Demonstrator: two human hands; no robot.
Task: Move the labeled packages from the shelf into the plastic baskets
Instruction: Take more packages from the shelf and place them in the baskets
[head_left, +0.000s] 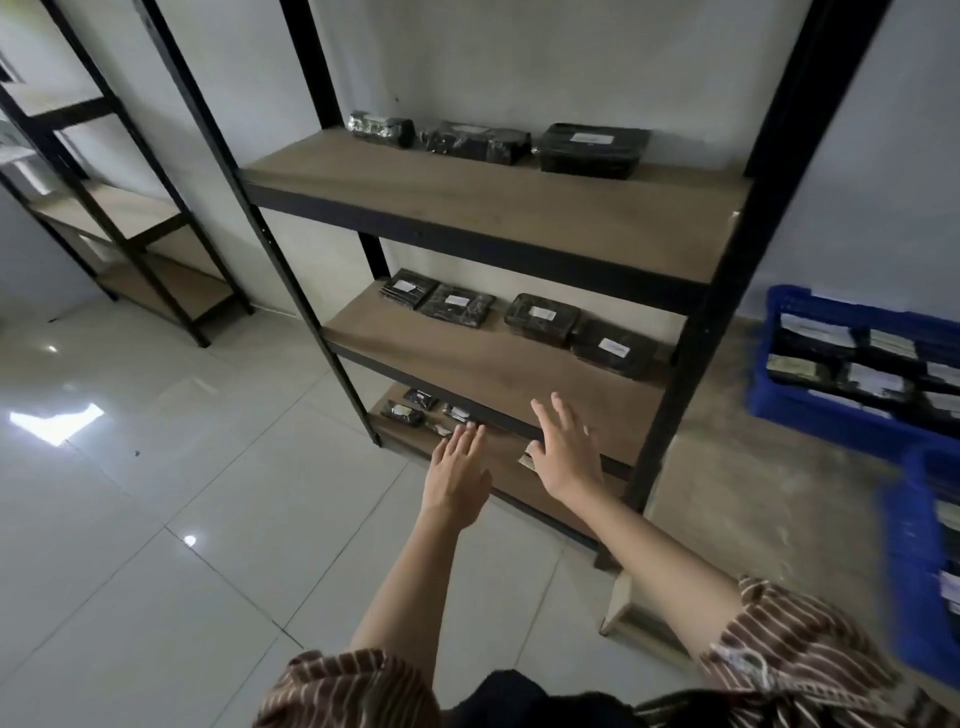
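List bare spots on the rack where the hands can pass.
Free: front strip of the top shelf, ahead of three packages along the wall; front of the middle shelf. Crowded: blue baskets, full.

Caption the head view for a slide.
Both open hands, left hand and right hand, reach toward black labeled packages on the shelf.

Near blue basket blurred, edge-cropped

Left hand flat, fingers straight; right hand outstretched, fingers spread
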